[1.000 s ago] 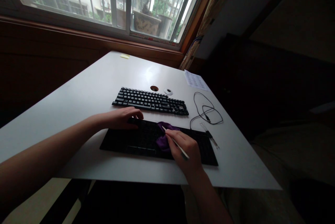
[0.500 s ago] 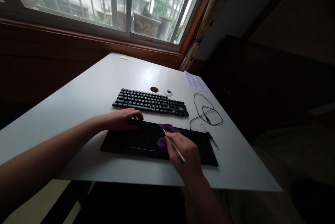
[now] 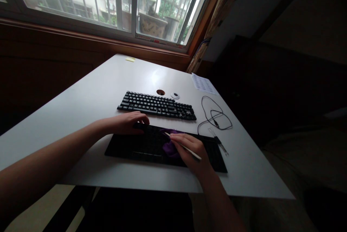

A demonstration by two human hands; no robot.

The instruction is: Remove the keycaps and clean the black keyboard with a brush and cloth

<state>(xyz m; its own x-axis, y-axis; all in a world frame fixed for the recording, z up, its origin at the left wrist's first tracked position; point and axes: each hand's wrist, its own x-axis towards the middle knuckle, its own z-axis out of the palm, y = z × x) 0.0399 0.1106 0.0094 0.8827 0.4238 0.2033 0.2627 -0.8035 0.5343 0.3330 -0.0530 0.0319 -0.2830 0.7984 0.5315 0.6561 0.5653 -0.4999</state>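
Observation:
A flat black keyboard base (image 3: 121, 145) lies on the white table in front of me. My left hand (image 3: 130, 122) grips its far edge left of the middle, with the fingers curled over and the thumb on the upper face. Between the fingers of my right hand (image 3: 191, 148) is a thin pale stick (image 3: 193, 152), held slantwise like a pen. Its tip points at a crumpled purple cloth (image 3: 170, 149) that rests on the base, partly hidden under this hand. Beyond the base sits a black keyboard section with rows of keycaps (image 3: 151, 104).
A black cable (image 3: 213, 110) loops across the table's right side. Close to the base's right end lies a small wire-ended tool (image 3: 221, 145). A round table hole (image 3: 161, 92), a white ring (image 3: 175, 96), a printed sheet (image 3: 204, 84) and a yellow note (image 3: 130, 59) are farther back.
The stick has swung to a flatter slant, its tip moving slightly left, and my right hand has turned with it. The purple cloth has shifted shape. My left hand stays on the base.

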